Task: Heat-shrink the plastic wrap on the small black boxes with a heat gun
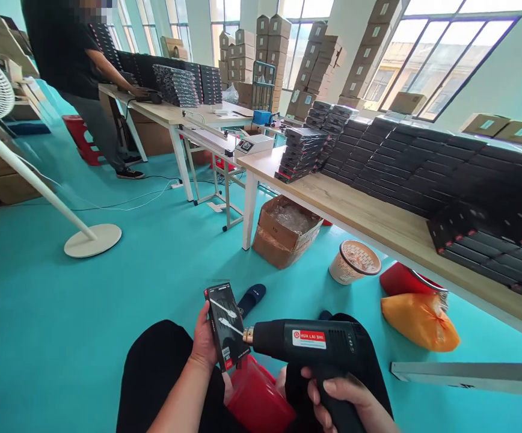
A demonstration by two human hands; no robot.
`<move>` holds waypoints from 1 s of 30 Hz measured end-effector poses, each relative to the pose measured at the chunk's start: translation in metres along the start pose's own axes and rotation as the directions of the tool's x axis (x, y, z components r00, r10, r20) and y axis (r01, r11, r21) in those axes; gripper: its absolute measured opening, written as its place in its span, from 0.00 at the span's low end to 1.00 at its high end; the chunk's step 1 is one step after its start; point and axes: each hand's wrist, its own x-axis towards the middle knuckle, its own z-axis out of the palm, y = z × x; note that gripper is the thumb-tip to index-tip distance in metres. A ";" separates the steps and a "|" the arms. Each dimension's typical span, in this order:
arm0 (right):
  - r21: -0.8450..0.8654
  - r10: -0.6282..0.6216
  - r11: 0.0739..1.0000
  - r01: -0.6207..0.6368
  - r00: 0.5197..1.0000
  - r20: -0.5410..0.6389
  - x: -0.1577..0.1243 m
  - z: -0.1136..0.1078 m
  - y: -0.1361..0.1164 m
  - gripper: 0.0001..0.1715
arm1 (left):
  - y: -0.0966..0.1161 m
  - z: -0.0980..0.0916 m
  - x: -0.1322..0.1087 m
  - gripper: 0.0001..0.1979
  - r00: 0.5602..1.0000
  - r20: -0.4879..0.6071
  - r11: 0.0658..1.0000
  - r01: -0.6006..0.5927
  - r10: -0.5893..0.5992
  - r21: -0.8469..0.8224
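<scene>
Slim black box (225,326), lower centre of frame: white cable print on its face, red mark at its lower corner, upright with the top leaning slightly left, gripped along its left edge by the left hand (204,344). Black pistol-shaped heat gun (315,343), lower centre-right: red-and-white label on a level barrel, grip in the right hand (346,400). Its metal nozzle points left, right at the box's face.

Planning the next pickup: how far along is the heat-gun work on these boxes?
Possibly done: glossy film-wrapped stacks on the wooden table. In hand: the left hand holds one black box, and the right hand points the heat gun at its face. Left: many black boxes lie in rows along the table; whether they are finished I cannot tell.
</scene>
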 end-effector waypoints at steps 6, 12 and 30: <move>0.155 0.006 0.988 0.010 0.995 -0.098 0.019 0.002 -0.009 0.20 | -0.007 -0.002 -0.002 0.25 0.980 0.041 0.979 0.194 -0.196 0.061; 0.038 -0.058 0.997 0.062 0.993 -0.099 0.041 0.034 -0.025 0.20 | -0.015 -0.003 -0.001 0.22 0.970 0.001 0.957 0.240 -0.244 0.162; -0.479 0.000 0.876 -0.053 0.994 -0.108 -0.002 0.045 -0.013 0.21 | 0.008 -0.009 0.006 0.27 0.984 0.123 0.956 -0.090 0.129 -0.280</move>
